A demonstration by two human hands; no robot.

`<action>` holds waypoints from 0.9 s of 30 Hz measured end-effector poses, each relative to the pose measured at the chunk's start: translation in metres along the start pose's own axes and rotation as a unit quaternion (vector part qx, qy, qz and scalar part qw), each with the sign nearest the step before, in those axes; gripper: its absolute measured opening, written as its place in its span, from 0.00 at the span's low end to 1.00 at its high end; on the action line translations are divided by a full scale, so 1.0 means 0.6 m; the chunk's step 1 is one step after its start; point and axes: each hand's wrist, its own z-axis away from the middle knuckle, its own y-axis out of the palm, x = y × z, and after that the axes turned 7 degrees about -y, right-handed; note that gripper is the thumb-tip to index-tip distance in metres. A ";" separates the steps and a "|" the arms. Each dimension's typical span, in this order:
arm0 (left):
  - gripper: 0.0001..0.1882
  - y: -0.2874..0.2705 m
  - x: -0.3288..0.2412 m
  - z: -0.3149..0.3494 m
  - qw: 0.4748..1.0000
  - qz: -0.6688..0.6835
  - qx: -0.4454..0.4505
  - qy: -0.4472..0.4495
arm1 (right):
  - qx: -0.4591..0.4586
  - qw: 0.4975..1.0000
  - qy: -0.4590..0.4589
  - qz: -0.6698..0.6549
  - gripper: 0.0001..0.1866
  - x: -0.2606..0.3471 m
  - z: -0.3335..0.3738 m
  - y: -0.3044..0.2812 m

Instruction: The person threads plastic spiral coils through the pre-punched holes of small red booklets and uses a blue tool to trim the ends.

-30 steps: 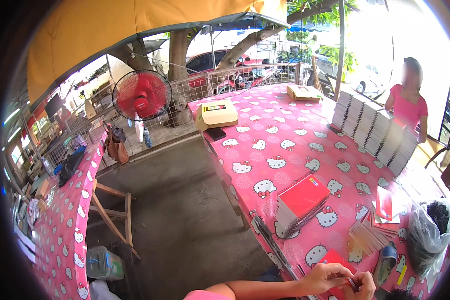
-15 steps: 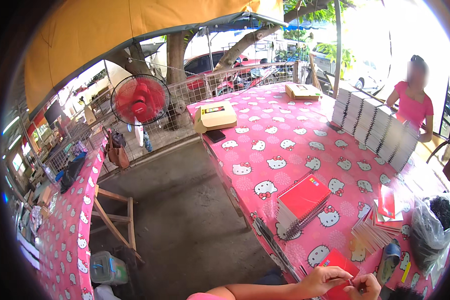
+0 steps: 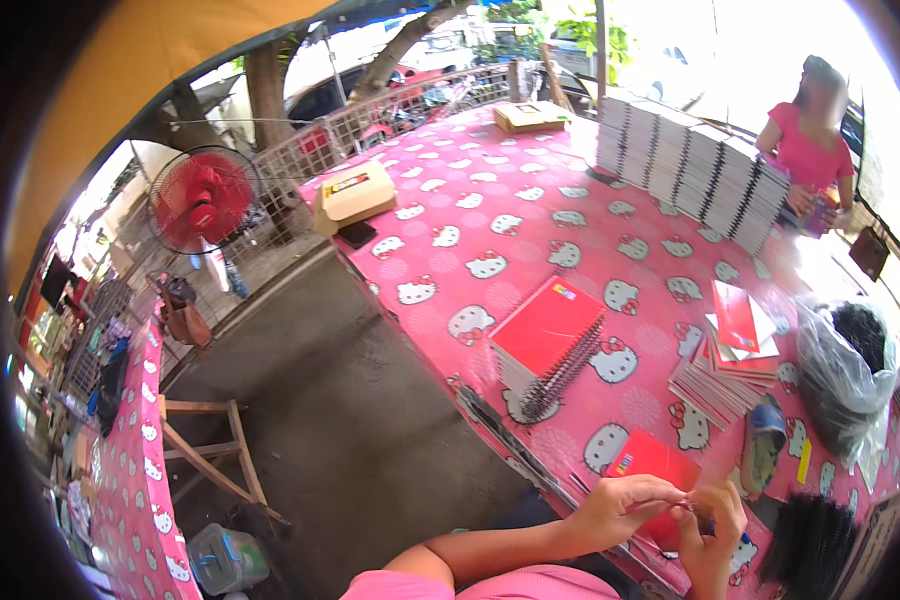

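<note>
Both hands (image 3: 620, 510) (image 3: 715, 518) meet over a red notebook (image 3: 660, 461); whether they grasp anything, I cannot tell.

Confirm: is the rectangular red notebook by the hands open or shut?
Seemingly shut: the red notebook lies cover up, no inner pages showing; left hand and right hand partly hide it.

Red notebook (image 3: 660, 460), cover up, partly hidden

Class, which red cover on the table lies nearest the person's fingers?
The red cover partly hidden beneath the fingers; those topping the spiral-bound stack and the loose pile lie farther off, untouched.
</note>
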 end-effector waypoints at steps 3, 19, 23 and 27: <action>0.11 0.005 -0.009 0.002 1.000 -0.013 -0.009 0.006 | -0.038 0.999 0.009 -0.003 0.12 -0.001 -0.006 0.005; 0.13 -0.001 0.032 0.011 0.987 0.154 -0.039 -0.027 | -0.001 1.000 -0.002 -0.004 0.11 0.013 -0.027 0.025; 0.15 -0.021 0.016 0.016 0.983 0.166 -0.077 -0.034 | 0.049 0.997 -0.055 -0.001 0.12 0.017 -0.058 0.037; 0.16 -0.043 0.015 0.017 0.978 0.182 -0.101 -0.031 | 0.097 0.988 -0.123 0.002 0.13 0.028 -0.097 0.044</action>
